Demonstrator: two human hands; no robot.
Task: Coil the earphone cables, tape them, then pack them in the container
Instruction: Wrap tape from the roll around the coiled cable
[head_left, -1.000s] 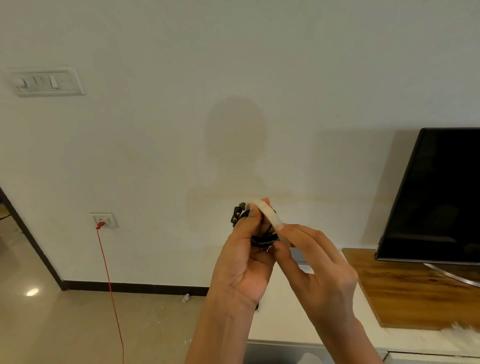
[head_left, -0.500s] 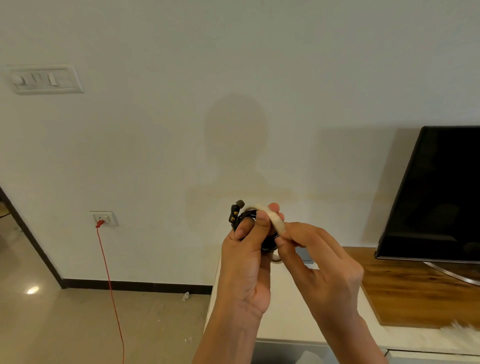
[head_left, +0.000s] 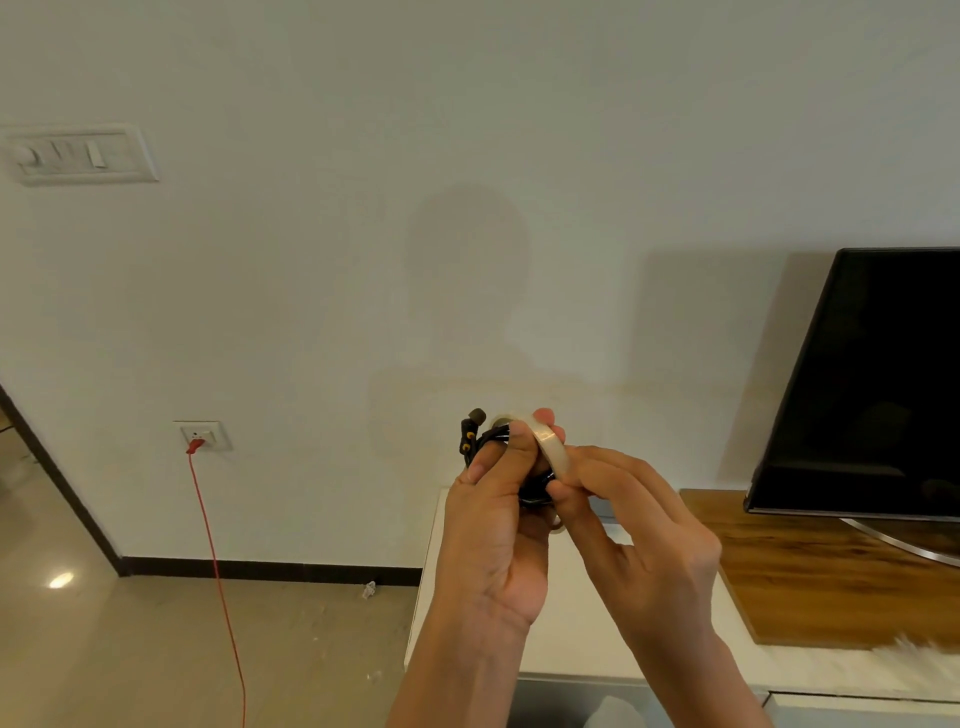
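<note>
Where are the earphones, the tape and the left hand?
earphones (head_left: 469, 441): head view, on the black earbud stems.
tape (head_left: 551, 453): head view, on the pale band by the fingertips.
left hand (head_left: 493, 535): head view, on the middle of the hand.

White wall (head_left: 467, 156), tan floor (head_left: 156, 649), white cabinet (head_left: 571, 623), dark television (head_left: 883, 389).

earphone coil (head_left: 535, 488): mostly behind left hand (head_left: 493, 535)
tape roll (head_left: 551, 453): partly behind right hand (head_left: 639, 530)
television (head_left: 872, 384): cut by right edge
</note>
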